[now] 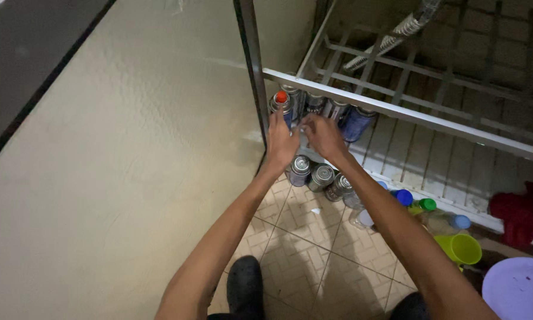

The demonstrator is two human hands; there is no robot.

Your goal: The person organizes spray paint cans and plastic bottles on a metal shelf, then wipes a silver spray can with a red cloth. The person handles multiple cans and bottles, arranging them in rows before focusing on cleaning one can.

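Black shoe (244, 287) on the tiled floor (305, 249), both arms reaching to the gas cans on the metal rack.

Both hands were at the front edge of the lower shelf (408, 115) of the rack, near its left corner post (253, 65). The left hand (282, 144) was just beside the can with the orange cap (282, 102), and the right hand (324, 136) seemed to pinch something small and pale; whether either grip was really closed, I could not tell. More cans (328, 109) leaned close together behind, and three cans (320, 175) stood on the floor under the hands. I judged that a push on one leaning can could tip its neighbours through the open bars, and a falling can could hit the floor cans or the bottles (417, 204) beside them.
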